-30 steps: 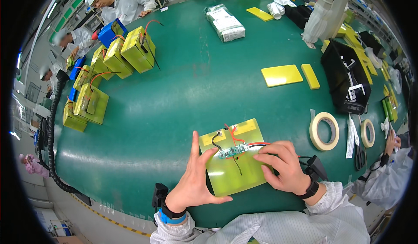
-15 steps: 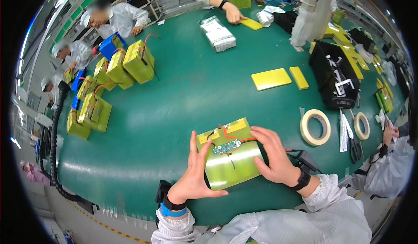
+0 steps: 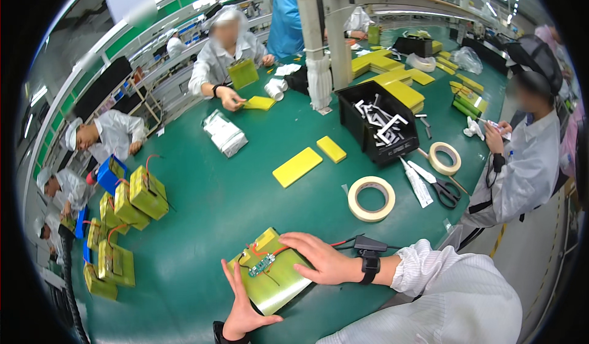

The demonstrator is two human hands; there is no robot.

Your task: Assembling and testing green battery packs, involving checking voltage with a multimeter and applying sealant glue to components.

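A yellow-green wrapped battery pack lies on the green table in front of me. A small green circuit board sits on its top, with red and black wires running from it. My left hand grips the near left corner, thumb along the near edge and fingers up the left side. My right hand curls over the pack's right side, fingertips by the far corner. Red and black leads pass from the pack beneath this hand to a black connector block near my wrist.
Ahead lie two yellow plates, a masking tape roll, white tube, black scissors and a black bin of white pieces. Finished-looking wrapped packs stand at left. Co-workers sit around the table; a post rises beyond.
My view has swung to the right, so the table's contents appear farther left and more of the right-hand co-worker shows. Both hands stay around the battery pack.
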